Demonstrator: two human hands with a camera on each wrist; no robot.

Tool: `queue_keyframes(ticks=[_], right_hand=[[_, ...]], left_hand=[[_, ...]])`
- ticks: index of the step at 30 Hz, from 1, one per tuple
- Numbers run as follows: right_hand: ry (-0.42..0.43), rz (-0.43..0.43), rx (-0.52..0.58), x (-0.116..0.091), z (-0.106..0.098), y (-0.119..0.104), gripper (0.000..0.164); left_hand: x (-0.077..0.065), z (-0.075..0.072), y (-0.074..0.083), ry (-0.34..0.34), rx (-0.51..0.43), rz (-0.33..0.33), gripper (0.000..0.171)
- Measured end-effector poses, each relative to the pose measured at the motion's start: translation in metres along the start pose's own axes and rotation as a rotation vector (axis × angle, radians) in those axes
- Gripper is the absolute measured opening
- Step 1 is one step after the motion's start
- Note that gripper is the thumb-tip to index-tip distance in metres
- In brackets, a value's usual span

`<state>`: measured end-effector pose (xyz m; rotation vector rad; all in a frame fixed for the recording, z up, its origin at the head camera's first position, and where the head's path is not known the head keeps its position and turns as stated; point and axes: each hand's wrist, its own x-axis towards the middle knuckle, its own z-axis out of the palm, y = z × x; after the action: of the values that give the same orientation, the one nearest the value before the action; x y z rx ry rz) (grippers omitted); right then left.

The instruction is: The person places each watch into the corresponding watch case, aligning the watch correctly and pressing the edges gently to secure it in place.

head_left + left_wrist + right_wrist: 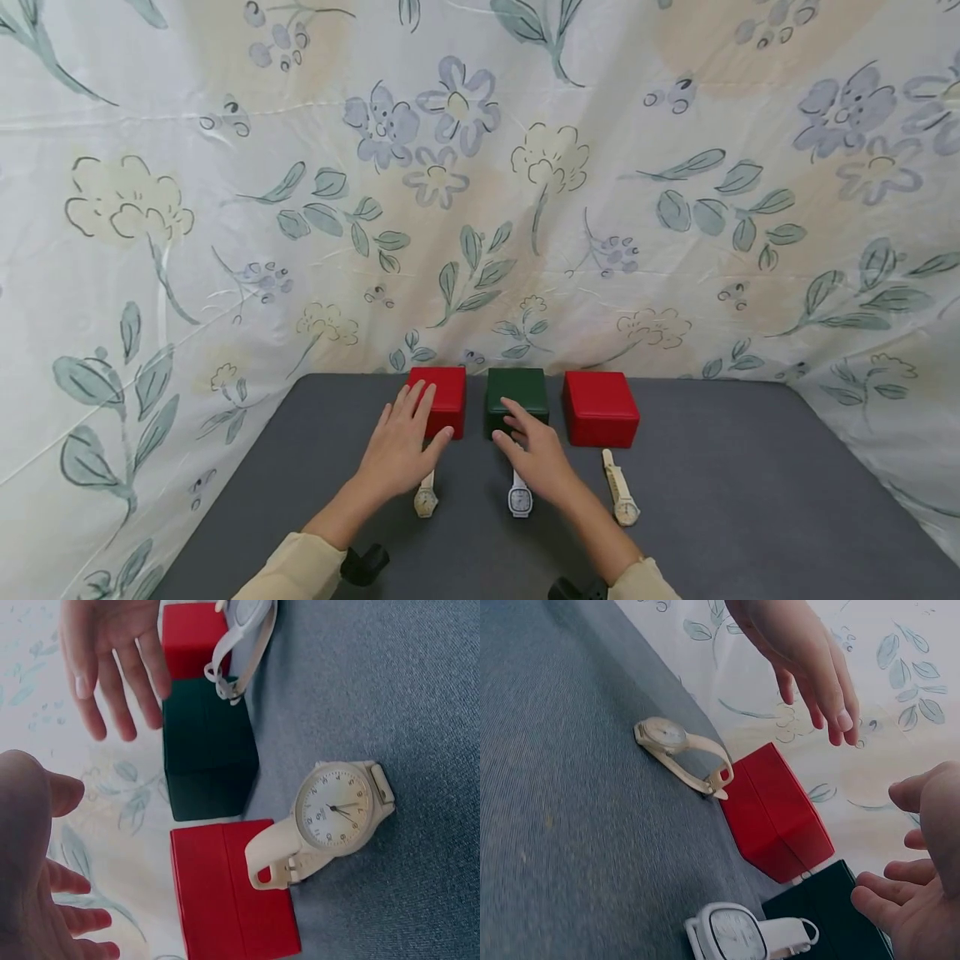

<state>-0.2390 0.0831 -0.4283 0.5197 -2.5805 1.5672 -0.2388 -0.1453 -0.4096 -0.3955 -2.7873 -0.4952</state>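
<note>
My left hand point(401, 446) hovers with spread fingers over the front of the left red box point(447, 400) and holds nothing. Below it, a cream watch point(425, 500) with a round dial lies on the table; its buckled strap shows in the left wrist view. My right hand point(538, 457), fingers loosely bent and grasping nothing, is above a white watch point(520, 500) and in front of the green box point(517, 383). Part of that watch's strap is hidden by the hand. Farther right, another cream watch point(621, 496) lies before the right red box point(602, 408).
The three closed boxes stand in a row near the back edge of the dark grey table point(720, 483). Behind them hangs a floral cloth point(480, 208), which also runs along the left side. Dark wrist devices point(364, 565) sit by both sleeves.
</note>
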Motion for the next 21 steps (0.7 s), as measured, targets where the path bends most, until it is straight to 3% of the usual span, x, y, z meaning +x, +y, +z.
queue_keyframes(ticks=[12,21], right_hand=[[-0.022,0.033,0.084,0.013,0.021,0.003,0.056],[-0.038,0.018,0.077,0.023,0.039,0.0,0.054]], left_hand=[[0.003,0.005,-0.012,-0.012,-0.009,-0.05,0.078],[0.009,0.012,-0.023,0.036,-0.057,-0.074,0.074]])
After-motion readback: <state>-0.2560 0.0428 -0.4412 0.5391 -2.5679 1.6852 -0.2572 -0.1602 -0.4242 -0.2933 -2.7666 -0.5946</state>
